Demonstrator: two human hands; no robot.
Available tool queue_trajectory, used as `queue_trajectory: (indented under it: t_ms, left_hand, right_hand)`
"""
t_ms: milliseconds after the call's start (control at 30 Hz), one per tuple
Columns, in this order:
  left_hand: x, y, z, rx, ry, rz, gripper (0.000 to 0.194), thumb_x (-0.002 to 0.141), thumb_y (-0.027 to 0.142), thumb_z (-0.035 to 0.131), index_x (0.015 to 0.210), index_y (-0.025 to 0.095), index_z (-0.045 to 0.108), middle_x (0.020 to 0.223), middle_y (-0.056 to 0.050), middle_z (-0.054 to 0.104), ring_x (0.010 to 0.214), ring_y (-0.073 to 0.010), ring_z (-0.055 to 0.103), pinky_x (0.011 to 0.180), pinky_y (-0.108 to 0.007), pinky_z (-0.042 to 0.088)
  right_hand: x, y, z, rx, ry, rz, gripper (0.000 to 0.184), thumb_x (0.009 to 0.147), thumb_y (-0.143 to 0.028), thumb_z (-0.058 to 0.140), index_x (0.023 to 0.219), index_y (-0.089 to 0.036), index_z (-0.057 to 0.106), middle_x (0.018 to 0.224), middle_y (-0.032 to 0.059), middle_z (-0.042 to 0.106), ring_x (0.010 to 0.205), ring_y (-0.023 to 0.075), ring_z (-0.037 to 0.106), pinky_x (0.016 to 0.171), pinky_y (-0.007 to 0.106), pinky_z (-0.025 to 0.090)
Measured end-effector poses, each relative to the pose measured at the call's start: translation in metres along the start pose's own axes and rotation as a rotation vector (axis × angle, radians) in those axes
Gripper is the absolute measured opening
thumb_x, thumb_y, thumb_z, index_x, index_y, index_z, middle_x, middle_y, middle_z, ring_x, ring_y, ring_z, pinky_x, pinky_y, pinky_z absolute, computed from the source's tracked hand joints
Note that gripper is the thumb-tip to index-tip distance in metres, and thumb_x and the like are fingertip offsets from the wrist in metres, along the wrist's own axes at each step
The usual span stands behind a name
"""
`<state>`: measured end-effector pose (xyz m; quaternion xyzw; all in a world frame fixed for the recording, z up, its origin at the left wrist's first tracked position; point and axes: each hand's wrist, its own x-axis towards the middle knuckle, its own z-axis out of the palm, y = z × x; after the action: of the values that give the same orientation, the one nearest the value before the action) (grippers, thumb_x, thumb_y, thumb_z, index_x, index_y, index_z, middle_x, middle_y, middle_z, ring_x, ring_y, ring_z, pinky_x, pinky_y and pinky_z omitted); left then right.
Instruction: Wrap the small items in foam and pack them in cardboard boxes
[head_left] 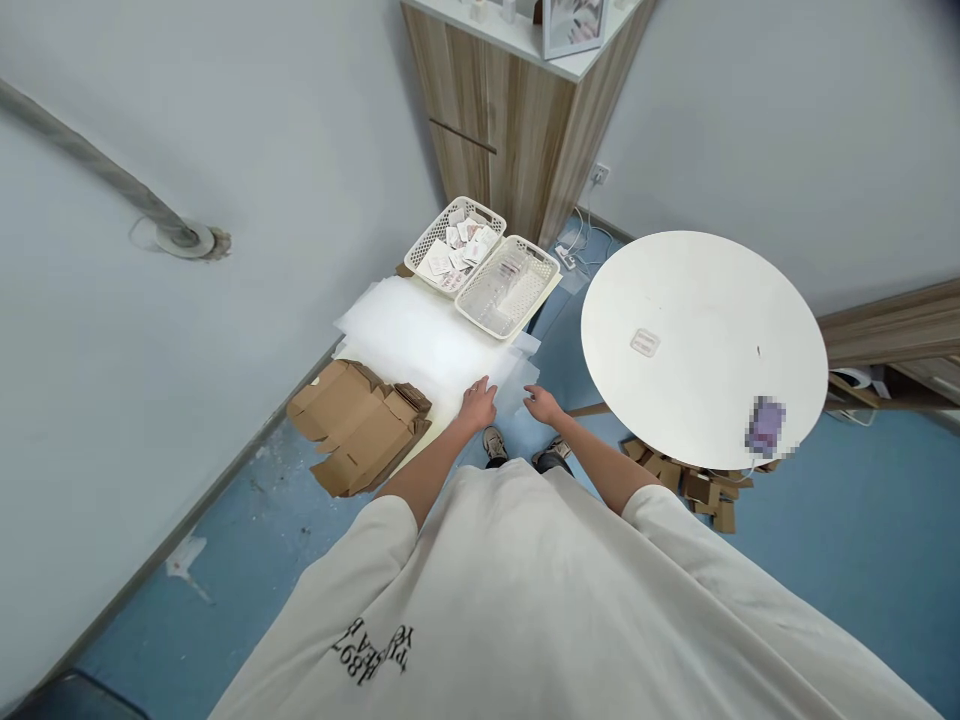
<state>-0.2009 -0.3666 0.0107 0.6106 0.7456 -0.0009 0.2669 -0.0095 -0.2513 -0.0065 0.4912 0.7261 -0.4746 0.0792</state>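
My left hand (478,403) is at the near right edge of a stack of thin white sheets (412,335), fingers partly spread; whether it touches them I cannot tell. To its right, my right hand (541,403) is held just beside a translucent corner of the sheets, thumb and fingers apart and nothing visible in them. Folded brown cardboard boxes (367,425) lie left of my left hand. Behind the sheets sit two white plastic baskets: the left basket (415,243) holds small printed white packets, the right basket (480,327) some clear plastic pieces.
A round white table (705,320) stands on my right, bearing a small clear tray (645,342) and a blurred-out purple object (766,427). Small cardboard boxes (701,487) are piled beneath it. A wood-grain cabinet (510,120) fills the corner, with cables (581,240) beside it.
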Motion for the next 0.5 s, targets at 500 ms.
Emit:
queue_trajectory:
  t_ms: [500]
  left_hand:
    - [0.004,-0.01,0.002,0.024,-0.057,-0.004,0.06,0.09,0.017,0.049,0.15,0.015,0.043,0.167,-0.016,0.024,0.152,-0.0327,0.025,0.119,-0.048,0.03]
  right_hand:
    - [0.05,0.038,0.052,0.52,0.181,0.431,0.021,0.075,-0.032,0.059,0.093,-0.021,0.058,0.085,0.0033,0.063,0.077,0.0183,0.057,0.069,0.027,0.048]
